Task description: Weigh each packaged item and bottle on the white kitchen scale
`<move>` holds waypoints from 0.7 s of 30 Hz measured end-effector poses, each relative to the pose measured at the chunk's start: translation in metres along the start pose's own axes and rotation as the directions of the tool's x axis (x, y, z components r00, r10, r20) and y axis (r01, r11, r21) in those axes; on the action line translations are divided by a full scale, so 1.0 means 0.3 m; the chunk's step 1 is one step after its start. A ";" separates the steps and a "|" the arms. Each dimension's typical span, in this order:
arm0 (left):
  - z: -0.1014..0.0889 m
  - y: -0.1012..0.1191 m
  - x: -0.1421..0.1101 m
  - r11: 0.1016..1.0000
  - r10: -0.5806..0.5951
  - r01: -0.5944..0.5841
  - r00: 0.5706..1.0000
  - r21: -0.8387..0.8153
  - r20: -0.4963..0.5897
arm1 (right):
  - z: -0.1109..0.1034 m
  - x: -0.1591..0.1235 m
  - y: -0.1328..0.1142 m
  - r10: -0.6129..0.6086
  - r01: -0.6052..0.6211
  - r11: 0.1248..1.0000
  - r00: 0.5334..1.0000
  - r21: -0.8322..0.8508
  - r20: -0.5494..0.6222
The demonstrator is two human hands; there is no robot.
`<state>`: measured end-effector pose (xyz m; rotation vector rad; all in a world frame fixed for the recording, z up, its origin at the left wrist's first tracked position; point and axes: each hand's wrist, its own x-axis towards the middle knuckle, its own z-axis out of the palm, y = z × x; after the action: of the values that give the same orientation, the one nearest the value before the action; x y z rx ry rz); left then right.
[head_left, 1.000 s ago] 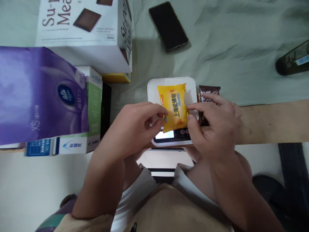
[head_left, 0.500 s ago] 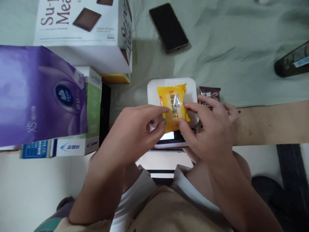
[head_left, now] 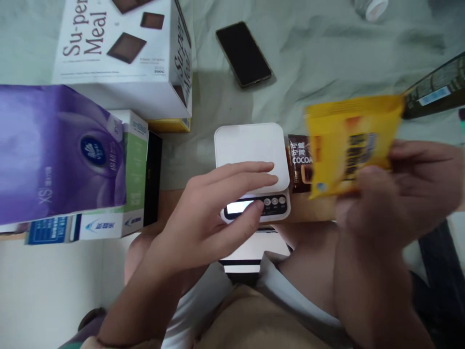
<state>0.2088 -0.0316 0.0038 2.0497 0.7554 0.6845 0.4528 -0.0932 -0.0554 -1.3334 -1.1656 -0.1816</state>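
Right hand (head_left: 394, 206) gripping yellow packet (head_left: 348, 140), thumb probably steadying it; left hand (head_left: 210, 208) stretching across scale (head_left: 247, 145), grip wide.

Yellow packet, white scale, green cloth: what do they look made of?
Yellow packet: probably plastic film; thin, flat band along its far edge, finish too blurred to judge.
White scale: likely moulded plastic, smooth, low sheen; even colour, rounded corners.
Green cloth: fabric, matte; soft wrinkles, fibre too fine to tell.
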 end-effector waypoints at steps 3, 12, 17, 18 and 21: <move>-0.005 -0.028 0.004 1.000 -0.005 0.006 1.000 0.027 -0.026 | -0.089 0.043 0.193 0.089 -0.114 0.982 0.983 -0.149 -0.161; -0.009 -0.056 0.029 0.997 -0.029 0.031 0.999 0.074 -0.033 | -0.109 0.054 0.321 0.761 -0.759 0.462 0.605 -0.458 -0.234; -0.011 -0.061 0.034 0.992 -0.057 0.061 0.998 0.114 -0.035 | -0.103 0.042 0.211 0.738 -0.627 0.517 0.672 -0.582 -0.068; -0.012 -0.063 0.033 0.990 -0.069 0.073 0.997 0.123 -0.037 | -0.106 0.042 0.194 0.717 -0.591 0.518 0.694 -0.618 -0.062; -0.015 -0.066 0.031 0.988 -0.077 0.082 0.996 0.128 -0.045 | -0.108 0.046 0.157 0.722 -0.554 0.500 0.691 -0.666 -0.033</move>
<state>0.2067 -0.0132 -0.0087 2.1157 0.9212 0.6468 0.5096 -0.0982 -0.0695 -2.3983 -0.7178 0.1840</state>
